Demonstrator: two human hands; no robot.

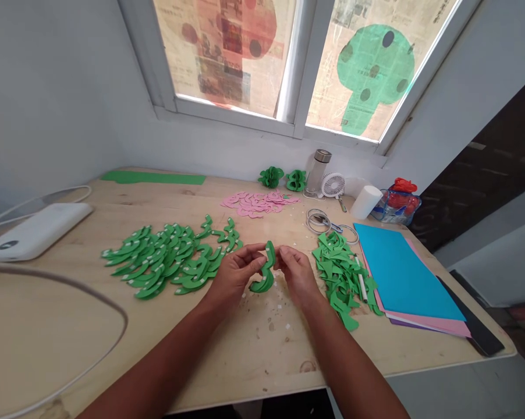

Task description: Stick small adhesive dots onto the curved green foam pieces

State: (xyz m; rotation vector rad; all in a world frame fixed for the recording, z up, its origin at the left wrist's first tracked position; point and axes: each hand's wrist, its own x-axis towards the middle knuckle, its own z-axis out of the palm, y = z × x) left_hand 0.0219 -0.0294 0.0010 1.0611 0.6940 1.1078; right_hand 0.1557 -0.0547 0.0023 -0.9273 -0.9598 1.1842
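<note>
My left hand (240, 270) pinches a curved green paper piece (266, 278) over the middle of the table. My right hand (295, 270) is close on its right side, thumb and fingers drawn together near the piece's upper edge; whether they grip anything is too small to tell. A spread of curved green pieces with small white patches (158, 256) lies to the left of my left hand. Beside my right hand is a heap of green paper scraps (339, 270), with a white marker (361, 280) on it.
Behind are pink paper pieces (256, 202), two green paper balls (271, 176), a bottle (317, 173), a small fan (333, 185) and tape rings (318, 221). Coloured sheets (411, 273) lie right. A white power bank (38, 230) and cable (114, 308) are left.
</note>
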